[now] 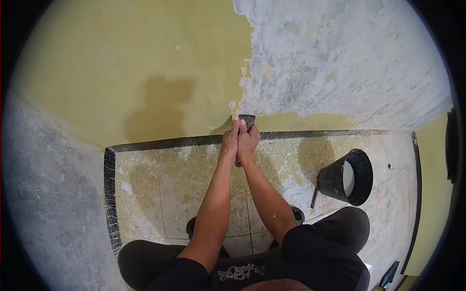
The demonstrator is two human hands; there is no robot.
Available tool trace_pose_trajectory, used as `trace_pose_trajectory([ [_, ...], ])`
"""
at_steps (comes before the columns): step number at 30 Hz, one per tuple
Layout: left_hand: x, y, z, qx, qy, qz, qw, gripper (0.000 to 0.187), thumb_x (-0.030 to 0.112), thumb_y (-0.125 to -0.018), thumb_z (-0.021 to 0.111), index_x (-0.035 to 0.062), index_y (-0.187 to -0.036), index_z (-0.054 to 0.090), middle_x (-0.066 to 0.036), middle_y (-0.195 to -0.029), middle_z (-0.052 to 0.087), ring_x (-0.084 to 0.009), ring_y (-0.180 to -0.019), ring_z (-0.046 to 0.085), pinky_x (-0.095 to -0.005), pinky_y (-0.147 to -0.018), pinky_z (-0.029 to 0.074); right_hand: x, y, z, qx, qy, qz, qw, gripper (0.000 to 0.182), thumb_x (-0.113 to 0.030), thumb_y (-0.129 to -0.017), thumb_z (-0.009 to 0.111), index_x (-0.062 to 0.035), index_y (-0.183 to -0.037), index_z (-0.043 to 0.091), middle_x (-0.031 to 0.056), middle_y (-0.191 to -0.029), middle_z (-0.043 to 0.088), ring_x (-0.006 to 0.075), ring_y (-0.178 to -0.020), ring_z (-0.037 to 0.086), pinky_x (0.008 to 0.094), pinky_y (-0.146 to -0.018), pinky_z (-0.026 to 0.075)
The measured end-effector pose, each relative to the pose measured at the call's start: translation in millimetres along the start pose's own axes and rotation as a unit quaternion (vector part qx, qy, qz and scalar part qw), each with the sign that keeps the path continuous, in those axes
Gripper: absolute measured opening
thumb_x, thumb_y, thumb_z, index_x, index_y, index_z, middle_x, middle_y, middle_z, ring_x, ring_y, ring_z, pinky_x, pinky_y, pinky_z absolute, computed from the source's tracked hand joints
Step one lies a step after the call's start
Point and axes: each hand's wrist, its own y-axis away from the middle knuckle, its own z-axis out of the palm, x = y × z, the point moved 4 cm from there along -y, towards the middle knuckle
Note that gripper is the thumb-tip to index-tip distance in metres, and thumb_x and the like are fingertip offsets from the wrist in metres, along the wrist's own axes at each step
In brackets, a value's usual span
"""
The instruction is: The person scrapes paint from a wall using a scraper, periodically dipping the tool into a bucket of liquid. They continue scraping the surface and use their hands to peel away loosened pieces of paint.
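Scraping seemed in hand: right hand (248, 141) clamped dark flat-bladed scraper (249, 119) at yellow wall paint (213, 63); left hand (230, 140) adjoined, grip unclear. Next stroke likely needed low angle.

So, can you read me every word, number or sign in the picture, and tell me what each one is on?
White, curly lettering on the black cloth shirt: too small and blurred to read for sure.
I can make out no other writing, not on the round black bucket or the dark flat scraper blade.
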Motion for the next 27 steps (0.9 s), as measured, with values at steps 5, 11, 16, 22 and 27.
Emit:
trace_pose_trajectory([
  [5, 12.7, 21.4, 7.4, 0.01, 0.011, -0.028, 1.0, 0.073, 0.063, -0.084, 0.05, -0.0017, -0.117, 0.057, -0.015, -0.114, 0.059, -0.0214, -0.099, 0.056, -0.0333, -0.084, 0.044, 11.3, -5.3, -5.0, -0.027, -0.143, -0.029, 0.989, 0.019, -0.017, -0.09, 0.057, 0.0018, -0.09, 0.06, 0.0018, -0.075, 0.06, 0.0097, -0.068, 0.049, 0.0272, -0.063, 0.043],
  [11, 10.5, 14.1, 14.2, 0.064, -0.005, 0.038, 0.997, 0.074, 0.065, -0.083, 0.049, -0.0025, -0.114, 0.058, -0.016, -0.111, 0.06, -0.0217, -0.097, 0.056, -0.034, -0.084, 0.044, 0.6, -9.6, -11.4, -0.047, -0.141, -0.043, 0.988, 0.019, -0.017, -0.091, 0.057, 0.0014, -0.09, 0.06, 0.0022, -0.076, 0.061, 0.0092, -0.069, 0.05, 0.0263, -0.063, 0.044],
  [16, -3.0, 5.9, 12.2, 0.011, 0.031, 0.001, 0.999, 0.073, 0.065, -0.084, 0.048, -0.0014, -0.112, 0.059, -0.014, -0.107, 0.06, -0.0197, -0.098, 0.056, -0.0324, -0.084, 0.044, -7.7, -5.8, -12.7, -0.003, -0.075, -0.091, 0.993, 0.02, -0.018, -0.091, 0.058, 0.0021, -0.09, 0.06, 0.0045, -0.075, 0.063, 0.0104, -0.068, 0.052, 0.028, -0.062, 0.045],
  [22, 11.5, 20.3, 29.9, -0.021, 0.138, 0.007, 0.99, 0.075, 0.065, -0.085, 0.046, -0.0024, -0.114, 0.056, -0.014, -0.107, 0.059, -0.0205, -0.096, 0.055, -0.0327, -0.085, 0.044, -7.5, -13.6, -18.2, 0.004, -0.002, -0.085, 0.996, 0.021, -0.018, -0.088, 0.059, 0.0034, -0.088, 0.06, 0.0126, -0.073, 0.065, 0.0132, -0.066, 0.057, 0.0306, -0.062, 0.047],
  [27, 6.8, 11.0, 27.5, 0.0, 0.136, 0.027, 0.99, 0.074, 0.066, -0.085, 0.046, -0.0023, -0.112, 0.057, -0.014, -0.107, 0.059, -0.0193, -0.096, 0.056, -0.0318, -0.082, 0.045, -20.2, -10.7, -17.3, 0.011, -0.02, -0.098, 0.995, 0.02, -0.018, -0.088, 0.059, 0.0023, -0.089, 0.061, 0.0125, -0.074, 0.066, 0.0159, -0.066, 0.058, 0.0324, -0.063, 0.047],
])
